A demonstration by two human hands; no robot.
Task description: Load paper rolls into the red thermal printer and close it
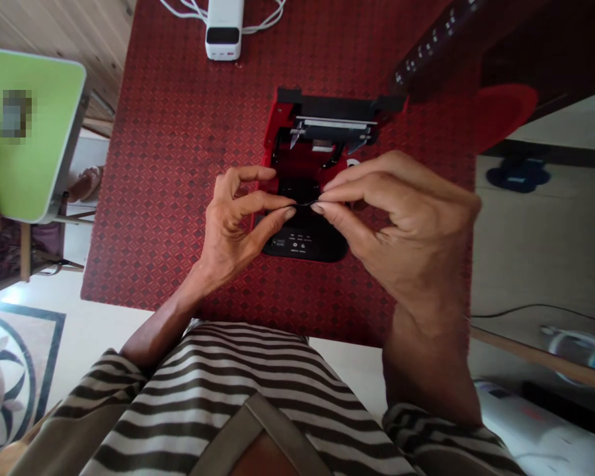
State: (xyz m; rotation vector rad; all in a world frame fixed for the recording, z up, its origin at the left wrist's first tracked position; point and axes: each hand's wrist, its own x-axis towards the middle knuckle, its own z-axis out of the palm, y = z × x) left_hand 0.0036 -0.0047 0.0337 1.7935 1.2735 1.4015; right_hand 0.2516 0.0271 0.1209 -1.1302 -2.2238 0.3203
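Between the fingertips of both hands stretches a short, thin dark strand (306, 203); its exact kind is too small to make out. My left hand (245, 218) pinches one end with thumb and index finger, its other fingers curled loosely apart. The other end is pinched by my right hand (401, 211). Just beneath them on the table sits a red and black machine (310, 244), which looks like a small printer with its cover raised. Its black front carries small printed icons, and a roller bar (334, 129) shows at the raised part. My hands hide some of its middle.
The machine stands on a red patterned tabletop (168, 198). Toward the far edge lies a white box-shaped device (224, 39) with white cables. To the left is a green table (44, 152), with part of another person beside it. A dark cable (535, 307) runs at right.
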